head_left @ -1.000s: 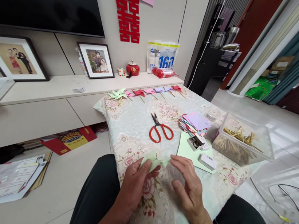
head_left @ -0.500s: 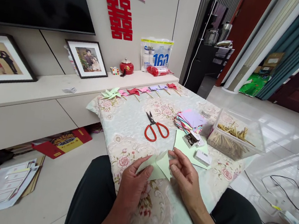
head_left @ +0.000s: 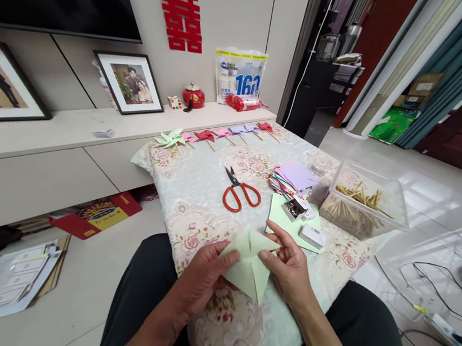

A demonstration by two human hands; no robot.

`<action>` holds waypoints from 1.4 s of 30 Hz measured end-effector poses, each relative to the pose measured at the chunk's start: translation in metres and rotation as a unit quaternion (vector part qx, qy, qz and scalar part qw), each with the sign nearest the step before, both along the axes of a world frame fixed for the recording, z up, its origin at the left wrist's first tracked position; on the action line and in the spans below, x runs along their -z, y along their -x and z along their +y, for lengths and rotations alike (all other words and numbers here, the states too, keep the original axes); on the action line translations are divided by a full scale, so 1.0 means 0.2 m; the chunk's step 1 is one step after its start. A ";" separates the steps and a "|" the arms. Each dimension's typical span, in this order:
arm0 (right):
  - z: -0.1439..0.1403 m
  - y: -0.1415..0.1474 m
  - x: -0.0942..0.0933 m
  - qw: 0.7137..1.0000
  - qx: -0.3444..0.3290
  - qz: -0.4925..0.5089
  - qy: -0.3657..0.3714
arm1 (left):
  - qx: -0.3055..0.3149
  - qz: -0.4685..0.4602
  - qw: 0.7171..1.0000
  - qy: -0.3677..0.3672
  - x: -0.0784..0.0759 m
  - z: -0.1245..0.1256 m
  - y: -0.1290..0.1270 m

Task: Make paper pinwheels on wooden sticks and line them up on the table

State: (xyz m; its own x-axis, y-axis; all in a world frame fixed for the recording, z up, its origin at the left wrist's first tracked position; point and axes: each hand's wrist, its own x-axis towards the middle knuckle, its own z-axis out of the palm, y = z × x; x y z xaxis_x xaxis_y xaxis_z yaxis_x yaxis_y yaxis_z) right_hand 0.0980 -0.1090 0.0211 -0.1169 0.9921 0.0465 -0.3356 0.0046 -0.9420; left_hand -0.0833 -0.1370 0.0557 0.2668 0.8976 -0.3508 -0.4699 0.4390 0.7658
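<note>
One pale-green paper shows slits and pointed corners.

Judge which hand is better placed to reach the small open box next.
Likely the right hand: the small open box lies just beyond it, while the left hand is farther away. Both hold the cut green paper, so the right would need freeing.

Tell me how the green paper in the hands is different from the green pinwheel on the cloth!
The left hand and right hand hold the green paper; the green pinwheel lies on the cloth. The paper looks nearly flat, with slits; the pinwheel has folded blades. The paper shows no stick; the pinwheel has one. Both are pale green.
</note>
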 end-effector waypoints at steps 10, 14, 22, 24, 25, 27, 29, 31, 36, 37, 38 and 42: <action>0.00 0.00 -0.01 0.999 0.039 -0.007 0.013 | -0.047 -0.087 0.995 0.006 0.04 -0.04 -0.05; 0.01 0.00 -0.01 0.998 0.061 0.005 0.018 | -0.040 -0.075 0.996 -0.024 0.02 -0.03 -0.09; 0.01 0.00 -0.01 0.994 0.095 -0.048 -0.013 | -0.071 -0.055 0.994 -0.055 -0.04 0.00 -0.22; 0.00 0.00 -0.01 0.994 0.097 -0.055 -0.010 | -0.080 -0.044 0.994 -0.057 -0.04 0.02 -0.23; 0.00 -0.01 -0.01 0.994 0.097 -0.056 -0.006 | -0.080 -0.038 0.994 -0.058 -0.04 0.02 -0.23; 0.01 -0.01 -0.02 0.994 0.097 -0.051 -0.003 | -0.079 -0.022 0.995 -0.056 -0.03 0.04 -0.24; 0.01 0.00 -0.02 0.994 0.099 -0.049 0.000 | -0.085 -0.009 0.995 -0.053 -0.03 0.04 -0.24; 0.01 0.00 -0.03 0.993 0.104 -0.053 -0.007 | -0.095 -0.001 0.995 -0.044 -0.03 0.05 -0.24; 0.01 0.01 -0.03 0.986 0.128 -0.090 -0.060 | -0.102 0.021 0.993 -0.047 -0.03 0.06 -0.23; 0.01 0.01 -0.03 0.984 0.133 -0.101 -0.068 | -0.103 0.025 0.993 -0.048 -0.03 0.06 -0.23; 0.01 0.01 -0.02 0.981 0.138 -0.111 -0.077 | -0.103 0.027 0.993 -0.045 -0.04 0.07 -0.23; 0.01 -0.01 -0.01 0.965 0.149 -0.178 -0.126 | -0.111 0.034 0.993 -0.021 -0.04 0.07 -0.23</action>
